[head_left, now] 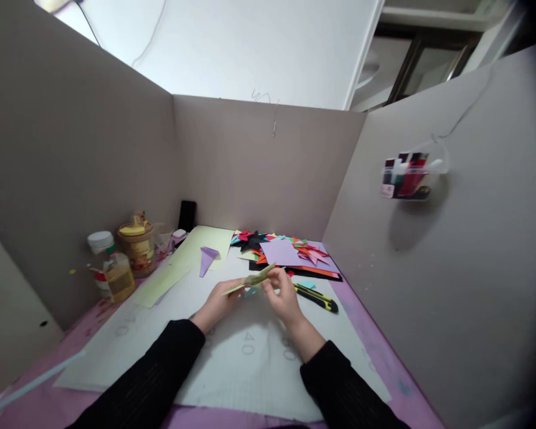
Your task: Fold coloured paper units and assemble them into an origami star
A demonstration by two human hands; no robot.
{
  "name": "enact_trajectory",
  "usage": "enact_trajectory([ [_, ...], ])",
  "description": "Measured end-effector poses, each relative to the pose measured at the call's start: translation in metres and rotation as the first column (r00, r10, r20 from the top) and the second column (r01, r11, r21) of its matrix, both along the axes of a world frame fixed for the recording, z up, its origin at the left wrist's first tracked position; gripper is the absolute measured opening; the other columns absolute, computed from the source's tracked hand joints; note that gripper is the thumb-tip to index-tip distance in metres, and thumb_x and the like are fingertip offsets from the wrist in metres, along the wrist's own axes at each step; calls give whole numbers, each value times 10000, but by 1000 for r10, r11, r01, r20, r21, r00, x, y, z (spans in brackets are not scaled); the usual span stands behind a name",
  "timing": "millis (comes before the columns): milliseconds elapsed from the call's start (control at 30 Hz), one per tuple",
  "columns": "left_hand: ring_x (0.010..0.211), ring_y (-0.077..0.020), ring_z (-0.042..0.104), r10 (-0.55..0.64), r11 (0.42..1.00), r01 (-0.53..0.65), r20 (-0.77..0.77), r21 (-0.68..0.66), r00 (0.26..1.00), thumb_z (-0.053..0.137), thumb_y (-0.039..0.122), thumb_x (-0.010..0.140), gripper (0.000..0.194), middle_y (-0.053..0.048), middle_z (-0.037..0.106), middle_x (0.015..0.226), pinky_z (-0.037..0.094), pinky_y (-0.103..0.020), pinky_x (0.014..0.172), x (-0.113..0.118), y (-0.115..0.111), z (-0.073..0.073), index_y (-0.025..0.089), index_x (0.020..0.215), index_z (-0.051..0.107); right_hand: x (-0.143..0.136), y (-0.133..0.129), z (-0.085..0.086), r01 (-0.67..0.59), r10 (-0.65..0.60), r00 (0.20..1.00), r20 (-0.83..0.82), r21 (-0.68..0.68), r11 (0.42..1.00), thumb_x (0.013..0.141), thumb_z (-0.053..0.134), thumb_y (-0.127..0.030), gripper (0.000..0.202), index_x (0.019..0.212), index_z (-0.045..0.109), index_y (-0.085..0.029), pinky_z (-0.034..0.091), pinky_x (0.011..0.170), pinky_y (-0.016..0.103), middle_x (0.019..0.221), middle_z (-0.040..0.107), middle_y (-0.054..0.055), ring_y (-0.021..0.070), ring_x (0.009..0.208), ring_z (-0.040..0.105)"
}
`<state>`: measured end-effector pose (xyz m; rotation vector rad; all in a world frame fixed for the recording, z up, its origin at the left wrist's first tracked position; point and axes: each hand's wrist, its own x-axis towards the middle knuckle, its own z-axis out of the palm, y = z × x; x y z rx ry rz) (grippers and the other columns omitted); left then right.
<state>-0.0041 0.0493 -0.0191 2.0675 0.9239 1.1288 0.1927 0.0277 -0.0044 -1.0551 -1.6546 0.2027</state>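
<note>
A pale yellow-green folded paper [255,278] is held up between both hands, above the white sheet with printed numbers [241,381]. My left hand [218,302] grips its left end from below. At its right end, my right hand [283,295] pinches the edge with thumb and fingers. Some fingertips of the left hand are hidden behind the paper. Just right of my right hand lies a black and yellow box cutter [317,298]. A purple folded paper piece [208,260] rests to the left beyond the hands.
Pale yellow sheets [163,285] lie at left. Folded paper stars [251,240] and a lilac square [280,252] are piled at the back. A bottle of amber liquid [116,274], a tub [137,244] and a phone [187,215] stand at left. Grey panels [268,167] enclose the table.
</note>
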Motion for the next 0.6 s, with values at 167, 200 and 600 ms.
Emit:
enact_trajectory([
  [167,907,-206,652,-3,1000,4,-15,22,1000,493,240,876,269,-69,724,1010,488,-324,835,-1,-3,2,184,1015,716,3,5,-3,-25,22,999,-36,-80,996,812,560,-282,60,821,570,-224,459,636,293,780,618,30,200,766,594],
  [200,917,-207,652,-11,1000,12,-14,21,1000,497,230,869,271,-67,723,1018,490,-325,840,0,-4,4,185,1025,714,3,5,-2,-23,20,999,-45,-85,996,813,555,-273,51,813,568,-224,461,636,290,781,620,30,197,766,594],
  [600,1054,-227,625,-28,999,28,-30,19,999,450,85,792,438,-60,673,1168,462,-366,941,0,-5,2,202,1155,664,-4,0,5,77,-79,995,55,39,996,764,595,-189,95,674,572,-211,437,708,333,715,584,17,188,736,532],
])
